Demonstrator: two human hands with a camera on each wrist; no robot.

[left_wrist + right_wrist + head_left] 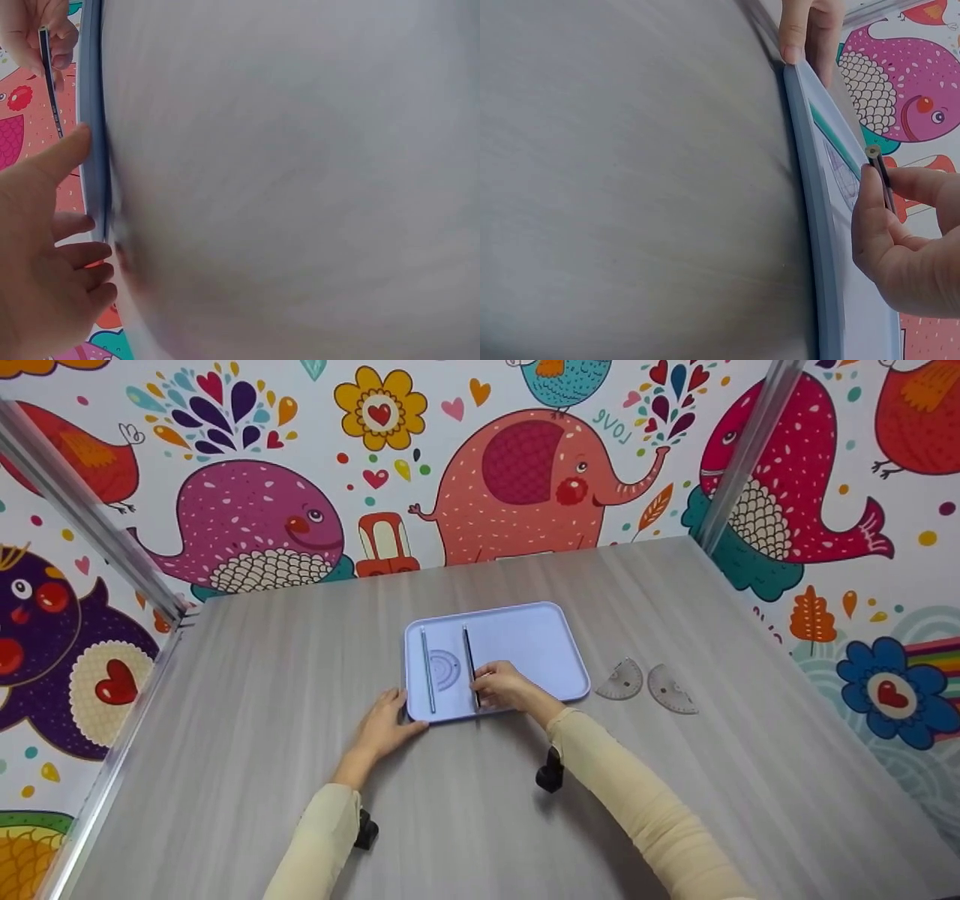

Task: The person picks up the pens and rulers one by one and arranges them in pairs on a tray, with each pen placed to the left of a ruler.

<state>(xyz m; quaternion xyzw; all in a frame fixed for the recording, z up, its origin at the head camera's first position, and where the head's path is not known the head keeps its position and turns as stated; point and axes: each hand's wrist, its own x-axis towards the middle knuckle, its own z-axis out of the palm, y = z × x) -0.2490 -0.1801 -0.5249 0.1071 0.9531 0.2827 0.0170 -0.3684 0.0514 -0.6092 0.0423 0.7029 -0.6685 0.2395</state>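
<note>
A pale blue tray [529, 641] lies on the table with a green pencil [428, 671] and a clear protractor [448, 669] in its left part. My right hand [506, 687] pinches a black pencil [469, 649] near its close end, between thumb and fingers, over the tray to the right of that protractor. The pencil's blunt end [872, 152] sticks out past the fingertips in the right wrist view. At the tray's near left corner rests my left hand [381, 727], thumb along the front rim [94, 161] and relaxed fingers against the left side.
Two clear protractors, a left one [621, 680] and a right one [672, 690], lie on the grey table [300, 660] to the right of the tray. A wall with cartoon animals [525, 487] stands behind the table, and metal posts [742, 457] rise at its back corners.
</note>
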